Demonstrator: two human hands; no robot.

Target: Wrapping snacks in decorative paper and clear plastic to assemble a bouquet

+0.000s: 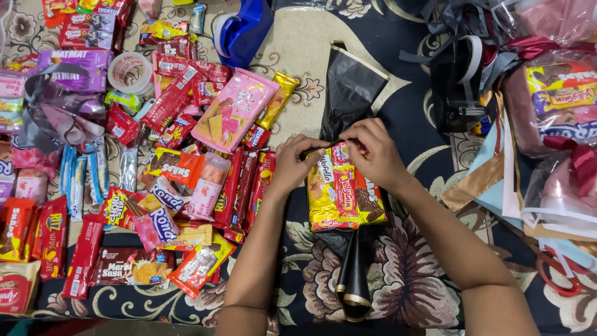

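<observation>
Centre of the frame: a cluster of flat yellow and red snack packets (344, 190) lies on a black gold-trimmed paper sheet (351, 93), which narrows to a rolled end toward the bottom. Left hand (293, 167) grips the cluster's upper left corner, fingers clamped on the yellow packet. Right hand (373, 152) presses down on the top edge, fingertips pinched on the red wrappers. All of it rests on a dark floral cloth (410, 280). Left of the frame, a heap of loose snack packets (180, 168), a long pink wafer pack (235, 109) among them. Upper middle, a blue tape dispenser (242, 28); lower right, red-handled scissors (559, 274).
</observation>
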